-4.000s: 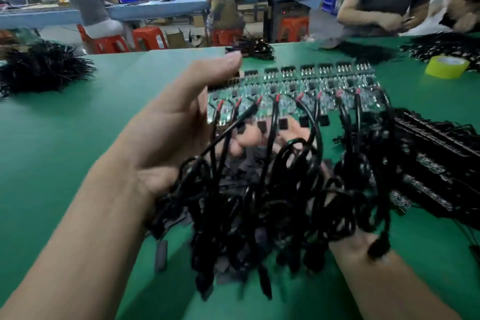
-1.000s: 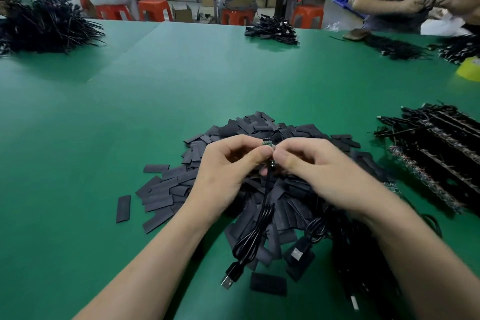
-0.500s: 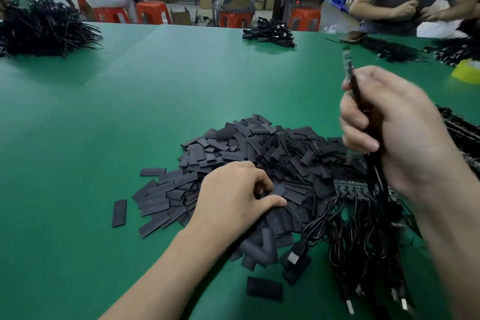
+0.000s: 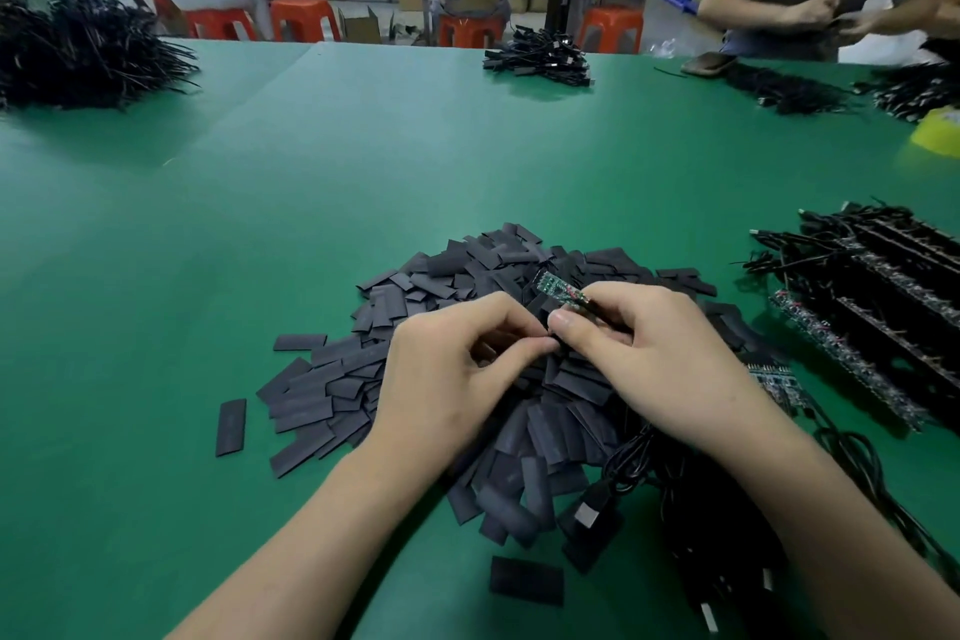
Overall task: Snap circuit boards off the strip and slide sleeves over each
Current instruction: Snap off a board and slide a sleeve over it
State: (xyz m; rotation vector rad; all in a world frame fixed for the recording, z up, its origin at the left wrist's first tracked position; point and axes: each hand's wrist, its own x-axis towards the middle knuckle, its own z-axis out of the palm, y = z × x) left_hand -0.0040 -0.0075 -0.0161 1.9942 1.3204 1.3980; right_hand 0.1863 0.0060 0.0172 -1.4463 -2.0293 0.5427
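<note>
Right hand (image 4: pixel 660 353): fingers curled, pinching the cable end of one circuit board (image 4: pixel 557 287) so that its bare end points toward the other hand.
Left hand (image 4: pixel 457 369): fingertips pinched together against the right thumb, judged to hold a sleeve ready for the board; the sleeve is hidden between the fingers.
Surface (image 4: pixel 363 161): green.
Sleeve pile (image 4: pixel 457 276): flat black pieces heaped directly under both hands, within reach.
Wired strips (image 4: pixel 883 307): stacked at right, probably awaiting snapping.
Circuit board: single, green, off its strip, tilted up above the pile, unsleeved.
</note>
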